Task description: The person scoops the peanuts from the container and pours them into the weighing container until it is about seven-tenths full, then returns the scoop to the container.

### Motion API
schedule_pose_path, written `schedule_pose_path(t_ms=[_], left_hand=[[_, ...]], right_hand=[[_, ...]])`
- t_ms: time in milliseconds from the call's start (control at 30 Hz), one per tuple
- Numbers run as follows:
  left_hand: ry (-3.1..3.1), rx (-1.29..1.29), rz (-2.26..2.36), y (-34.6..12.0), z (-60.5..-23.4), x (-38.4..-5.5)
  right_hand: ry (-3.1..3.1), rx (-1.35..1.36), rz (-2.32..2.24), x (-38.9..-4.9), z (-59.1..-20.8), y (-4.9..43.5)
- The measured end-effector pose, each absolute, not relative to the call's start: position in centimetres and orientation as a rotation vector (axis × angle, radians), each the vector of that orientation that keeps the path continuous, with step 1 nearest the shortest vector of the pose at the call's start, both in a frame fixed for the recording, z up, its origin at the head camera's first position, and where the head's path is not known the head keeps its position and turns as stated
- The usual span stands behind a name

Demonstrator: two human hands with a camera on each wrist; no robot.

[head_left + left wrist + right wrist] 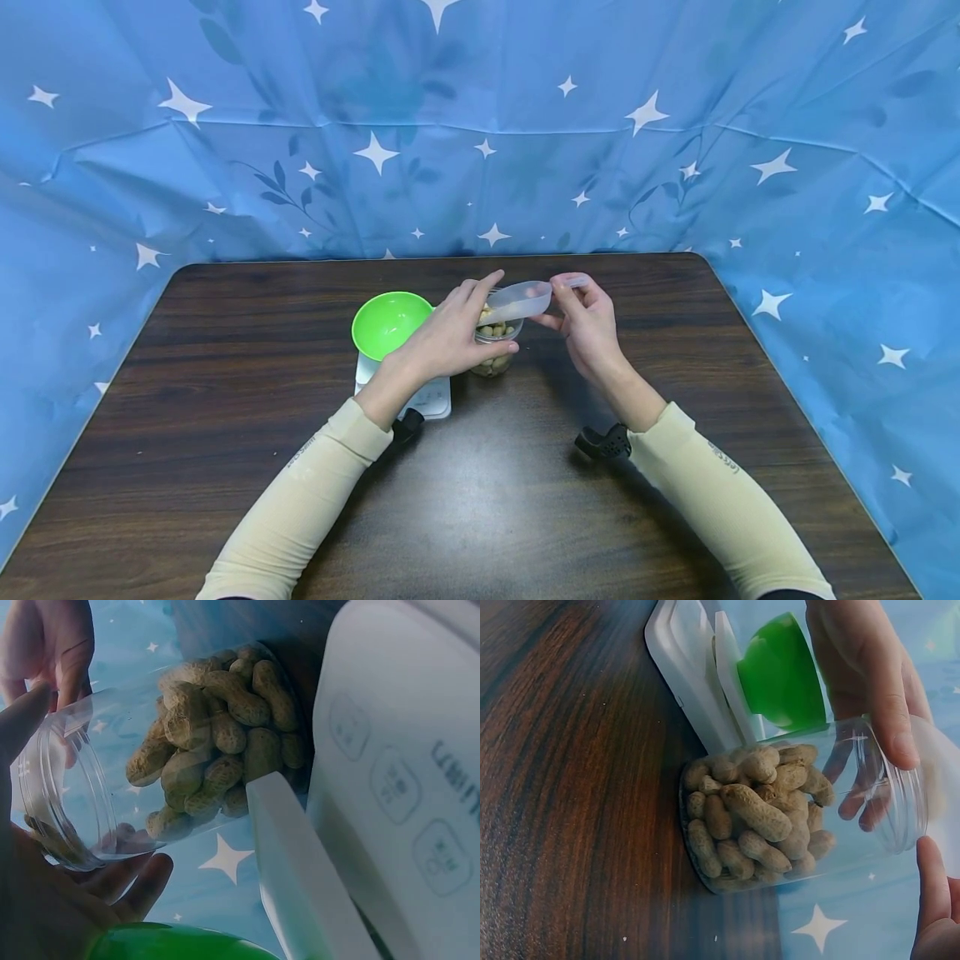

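A clear plastic jar (847, 780) stands upright on the table, its lower part filled with unshelled peanuts (757, 814). My left hand (442, 333) holds the jar near its threaded rim, thumb on the near side and fingers round the far side. With thumb and fingers, my right hand (588, 321) pinches the handle of a translucent white scoop (528, 300). The scoop lies across the jar's mouth, pointing left, with some peanuts at its left end, partly hidden by the left hand. One right fingertip is close by the rim in the right wrist view.
Left of the jar, a green bowl (386, 325) sits on a white kitchen scale (431, 404) with buttons on its front. The dark wood table (480, 500) ends at a blue star-patterned curtain (480, 183) behind.
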State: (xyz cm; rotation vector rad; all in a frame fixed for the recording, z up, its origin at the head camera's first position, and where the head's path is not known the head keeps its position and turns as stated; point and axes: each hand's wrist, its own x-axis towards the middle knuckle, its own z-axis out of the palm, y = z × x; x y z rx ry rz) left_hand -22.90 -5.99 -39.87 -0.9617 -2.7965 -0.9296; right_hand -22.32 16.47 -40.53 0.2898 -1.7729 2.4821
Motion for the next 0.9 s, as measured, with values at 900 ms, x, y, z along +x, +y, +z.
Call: schedule_pose_path(t_ms=[900], left_hand=[[-2.88,-0.862,-0.844,-6.2,-39.8,-22.9]], right_hand=[[-1.649,0.261,2.563,-22.5,-39.7,17.2]])
